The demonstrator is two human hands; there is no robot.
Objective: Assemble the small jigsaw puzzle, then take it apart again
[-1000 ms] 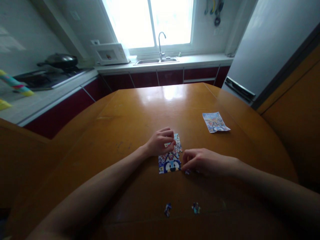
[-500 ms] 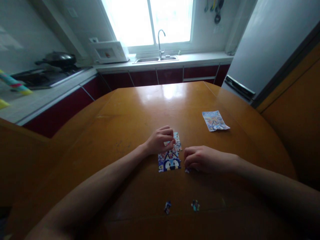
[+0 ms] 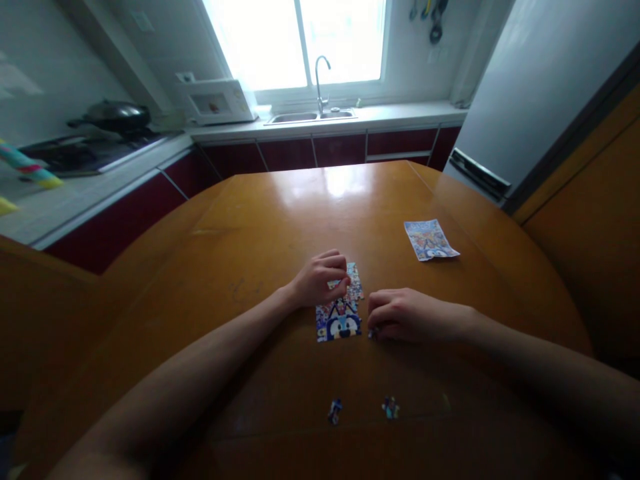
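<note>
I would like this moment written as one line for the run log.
left hand: over unfinished, flat multicoloured jigsaw; right hand: at small, partly hidden jigsaw piece, grip unclear; rest: creased blue-white printed sheet on brown wooden table

We see a glossy, smooth wooden surface (image 3: 280, 220) throwing back pale light, a printed puzzle (image 3: 343, 327) that looks like card, a creased paper sheet (image 3: 430, 239), a shiny metal faucet (image 3: 318, 81) and metal sink (image 3: 295, 118), sleek, faintly reflective cabinet fronts (image 3: 340, 151), and a satin-smooth refrigerator (image 3: 540, 100).
</note>
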